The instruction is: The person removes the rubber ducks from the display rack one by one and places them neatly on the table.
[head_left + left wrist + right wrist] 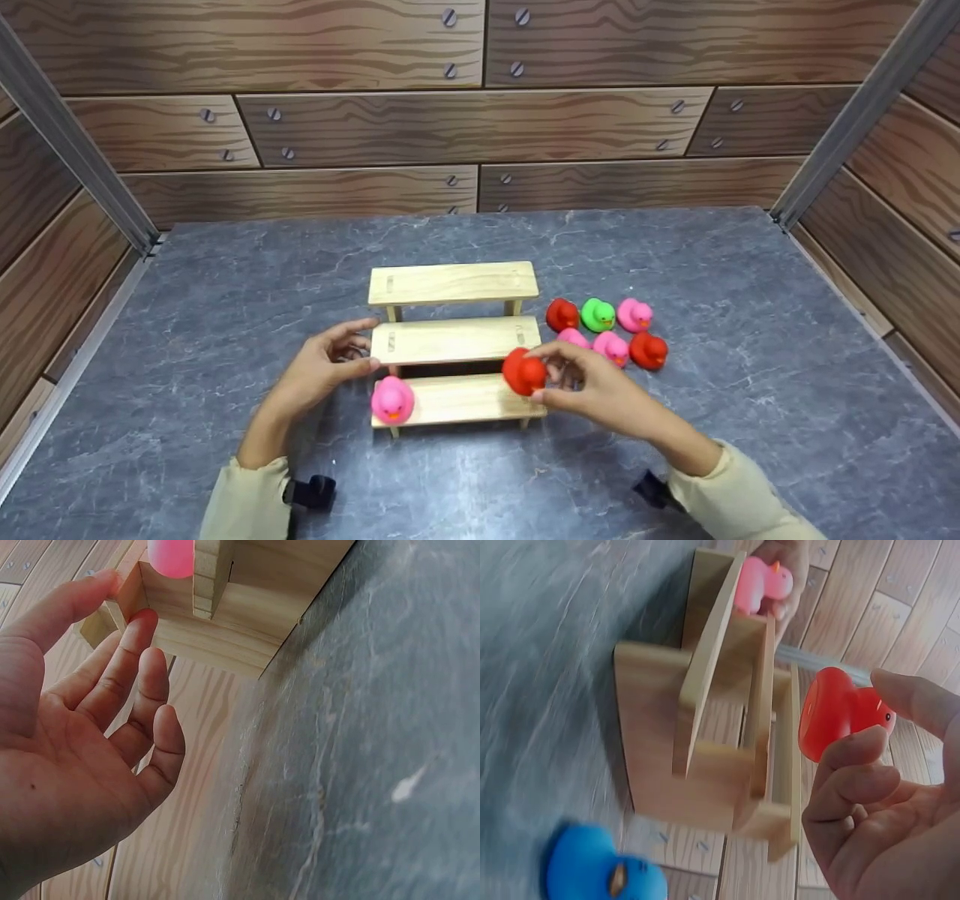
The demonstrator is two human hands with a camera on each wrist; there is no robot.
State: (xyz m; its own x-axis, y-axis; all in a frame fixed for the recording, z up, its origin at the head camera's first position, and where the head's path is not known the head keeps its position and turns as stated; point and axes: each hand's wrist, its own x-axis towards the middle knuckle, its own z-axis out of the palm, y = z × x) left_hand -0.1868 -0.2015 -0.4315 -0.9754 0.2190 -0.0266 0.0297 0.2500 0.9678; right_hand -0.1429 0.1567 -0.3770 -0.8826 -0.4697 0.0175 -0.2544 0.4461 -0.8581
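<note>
A three-step wooden stand (454, 341) sits on the grey marbled surface. My left hand (322, 367) holds the left end of its middle step, thumb at the front corner and index finger at the back; in the left wrist view, the hand (97, 720) has its thumb and a fingertip against the wood. My right hand (592, 386) pinches a red rubber duck (523, 372) above the right end of the lowest step. That red duck (832, 716) hangs clear of the stand in the right wrist view. A pink rubber duck (392, 400) stands on the lowest step's left end.
Right of the stand is a group of ducks, including a green duck (598, 315), a red duck (649, 351) and a pink duck (634, 315). A blue duck (592, 866) shows in the right wrist view. Wood-patterned walls (472, 127) enclose the surface.
</note>
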